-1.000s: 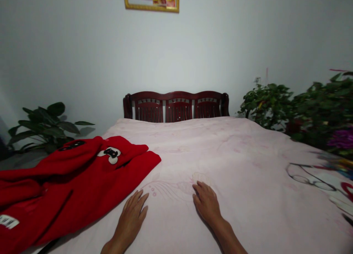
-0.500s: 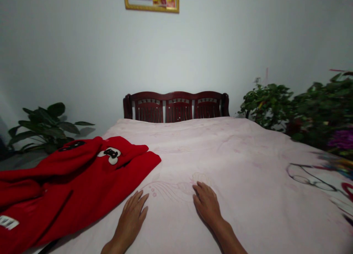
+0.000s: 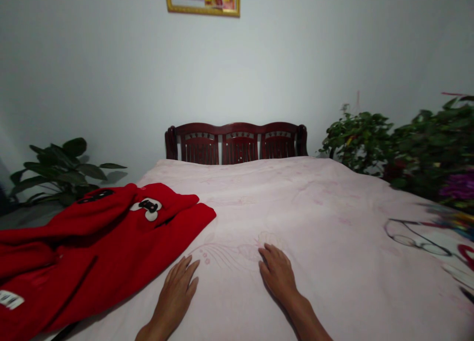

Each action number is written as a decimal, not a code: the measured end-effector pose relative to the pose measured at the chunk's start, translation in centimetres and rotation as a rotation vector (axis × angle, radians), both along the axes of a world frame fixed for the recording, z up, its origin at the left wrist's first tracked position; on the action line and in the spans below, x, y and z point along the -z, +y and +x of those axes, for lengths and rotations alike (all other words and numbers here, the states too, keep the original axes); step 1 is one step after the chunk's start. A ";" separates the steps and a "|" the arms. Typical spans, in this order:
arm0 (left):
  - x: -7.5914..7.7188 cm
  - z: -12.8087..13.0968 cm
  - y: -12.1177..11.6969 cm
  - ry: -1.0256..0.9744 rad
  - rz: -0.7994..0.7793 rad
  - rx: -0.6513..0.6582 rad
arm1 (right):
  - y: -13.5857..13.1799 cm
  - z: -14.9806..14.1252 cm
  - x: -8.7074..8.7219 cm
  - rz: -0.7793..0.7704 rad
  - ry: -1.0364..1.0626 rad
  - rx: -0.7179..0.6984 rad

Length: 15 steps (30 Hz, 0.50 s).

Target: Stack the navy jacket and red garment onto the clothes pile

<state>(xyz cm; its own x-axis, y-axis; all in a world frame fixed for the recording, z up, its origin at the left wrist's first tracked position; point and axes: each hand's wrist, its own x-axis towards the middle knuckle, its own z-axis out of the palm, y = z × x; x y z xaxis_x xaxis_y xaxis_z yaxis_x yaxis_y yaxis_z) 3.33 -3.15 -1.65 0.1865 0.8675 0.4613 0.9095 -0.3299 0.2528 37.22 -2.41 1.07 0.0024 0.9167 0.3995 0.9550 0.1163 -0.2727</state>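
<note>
The sheet [image 3: 333, 262] is being touched by the open, empty left hand [image 3: 175, 292] and right hand [image 3: 278, 274]; beside the left, a red garment [image 3: 122, 252] is being supported. Light, even contact is seemingly being favoured.

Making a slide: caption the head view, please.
Both hands rest on a pale pink sheet, a red garment beside the left, eyeglasses farther right.

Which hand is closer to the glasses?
The right hand. It rests on the pink cloth, just left of the glasses; the left hand lies farther left, beside the red garment.
</note>
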 end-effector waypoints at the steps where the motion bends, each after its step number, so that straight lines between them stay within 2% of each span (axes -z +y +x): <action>1: 0.0 0.0 0.0 -0.001 0.000 -0.001 | 0.0 0.0 0.0 0.002 -0.001 0.001; 15: 0.0 0.0 0.1 -0.006 0.008 0.008 | -0.2 -0.2 -0.7 -0.037 0.004 0.007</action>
<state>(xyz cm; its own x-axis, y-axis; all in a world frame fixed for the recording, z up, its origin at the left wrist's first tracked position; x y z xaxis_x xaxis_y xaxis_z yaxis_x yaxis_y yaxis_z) 3.31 -3.07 -1.64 0.1910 0.8623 0.4690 0.9052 -0.3395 0.2555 37.04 -2.61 1.74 0.0103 0.9308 0.3654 0.9546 0.0997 -0.2808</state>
